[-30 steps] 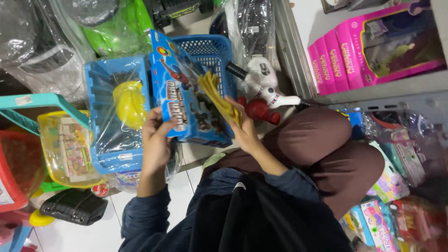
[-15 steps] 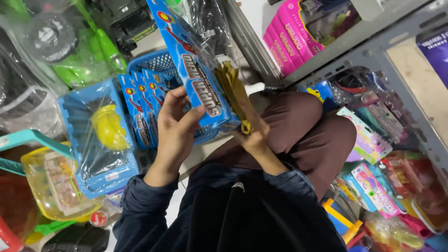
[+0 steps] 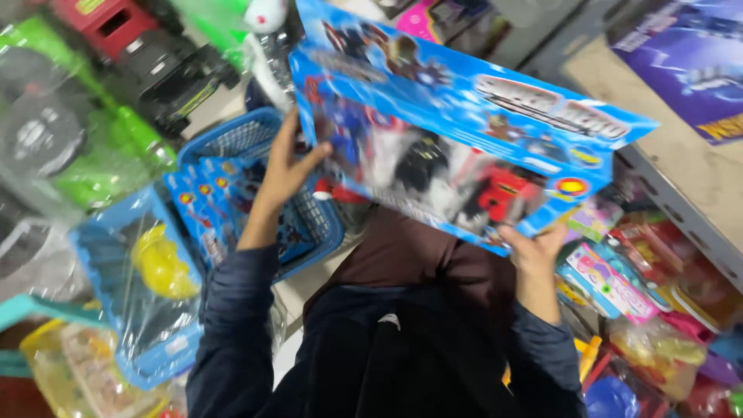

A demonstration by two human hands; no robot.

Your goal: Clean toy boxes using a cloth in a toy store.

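Note:
A large blue toy box (image 3: 464, 131) with action figures behind a clear window is held up in front of me. My left hand (image 3: 288, 166) grips its left end, fingers spread on the edge. My right hand (image 3: 534, 248) holds the lower right corner from beneath. The box is tilted, its right end lower and close to the shelf. Under it my knee in brown trousers (image 3: 418, 259) shows.
A blue plastic basket (image 3: 321, 224) with flat blue toy packs stands below the left hand. A blue packaged toy with a yellow part (image 3: 159, 267) lies left. Green and black bagged toys (image 3: 101, 147) fill the upper left. A grey shelf (image 3: 681, 186) and colourful toy packs (image 3: 619, 286) crowd the right.
The box has been lifted higher and turned from edge-on to nearly flat, window toward me. Both hands moved apart to its ends. The view swung right, toward the shelf.

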